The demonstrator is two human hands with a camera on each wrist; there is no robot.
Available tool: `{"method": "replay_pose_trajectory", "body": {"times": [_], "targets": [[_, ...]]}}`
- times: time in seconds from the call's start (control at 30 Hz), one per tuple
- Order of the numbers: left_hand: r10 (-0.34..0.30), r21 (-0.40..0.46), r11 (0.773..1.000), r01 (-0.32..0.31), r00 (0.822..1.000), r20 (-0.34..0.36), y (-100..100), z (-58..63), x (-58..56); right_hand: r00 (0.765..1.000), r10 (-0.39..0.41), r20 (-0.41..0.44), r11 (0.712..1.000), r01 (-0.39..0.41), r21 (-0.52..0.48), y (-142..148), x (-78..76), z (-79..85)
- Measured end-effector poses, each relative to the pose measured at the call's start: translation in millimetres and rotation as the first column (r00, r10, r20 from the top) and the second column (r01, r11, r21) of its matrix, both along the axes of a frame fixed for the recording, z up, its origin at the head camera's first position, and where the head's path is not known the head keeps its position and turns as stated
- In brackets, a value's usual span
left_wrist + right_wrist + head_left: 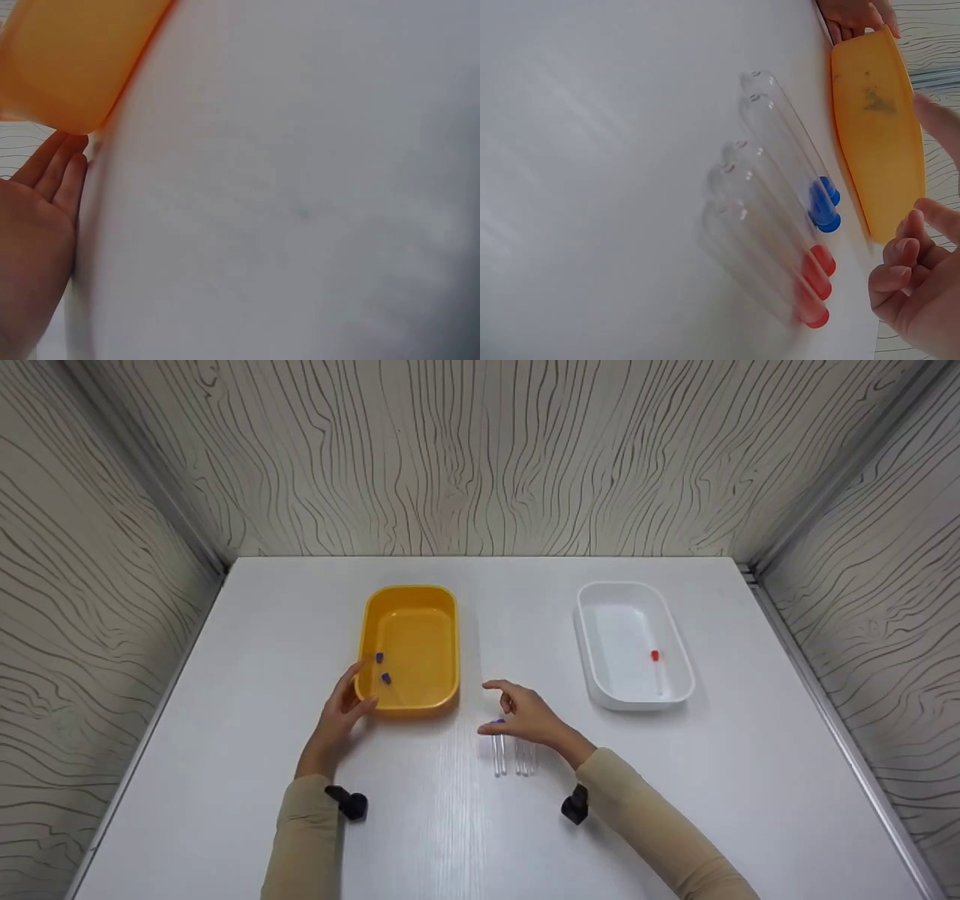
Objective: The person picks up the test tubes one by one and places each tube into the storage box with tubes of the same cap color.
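My left hand is at the near left corner of a yellow tray, thumb and forefinger touching its rim; in the left wrist view the other fingers are extended against its outer side. Inside lie two clear test tubes with blue caps. My right hand hovers over a row of capped test tubes on the table, thumb and forefinger spread apart, other fingers curled, nothing held. The right wrist view shows two tubes with blue caps beside three with red caps; the hand hides the red caps in the head view.
A white tray stands to the right and holds one test tube with a red cap. The white table is bordered by wood-patterned panels at the back and sides. Black wrist cameras sit on both sleeves.
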State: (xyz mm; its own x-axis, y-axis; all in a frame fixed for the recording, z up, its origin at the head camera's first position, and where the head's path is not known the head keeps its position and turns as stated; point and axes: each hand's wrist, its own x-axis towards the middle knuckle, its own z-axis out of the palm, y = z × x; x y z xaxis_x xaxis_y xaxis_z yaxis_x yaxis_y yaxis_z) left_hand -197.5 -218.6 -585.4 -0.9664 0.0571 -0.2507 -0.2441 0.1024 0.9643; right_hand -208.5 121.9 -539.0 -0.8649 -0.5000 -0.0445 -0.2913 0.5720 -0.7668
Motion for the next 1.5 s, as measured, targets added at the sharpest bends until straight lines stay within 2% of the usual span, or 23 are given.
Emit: {"method": "replay_pose_trajectory", "body": {"times": [0.27,0.47,0.7,1.07,1.5], "targets": [[-0.001,-0.011,1.0,0.001,1.0,0.029,1,1.4,0.3,0.998,0.001,-0.066,0.988,0.009,0.152,15,16.5,-1.7],[-0.003,-0.01,1.0,0.003,1.0,0.024,-1,1.4,-0.1,0.994,0.034,-0.101,0.954,-0.003,0.299,21,27.2,-4.3],[0.015,-0.006,1.0,-0.014,1.0,0.024,-1,1.7,0.9,0.994,0.056,-0.089,0.92,-0.016,0.392,21,32.6,-5.3],[0.015,0.011,1.0,-0.016,0.998,0.056,-1,-0.5,-1.3,0.992,0.079,-0.099,0.892,-0.025,0.452,20,33.1,-10.5],[0.013,0.011,1.0,-0.014,0.999,0.038,0,1.2,0.0,0.991,0.09,-0.097,0.903,-0.04,0.428,18,32.6,-10.9]]}}
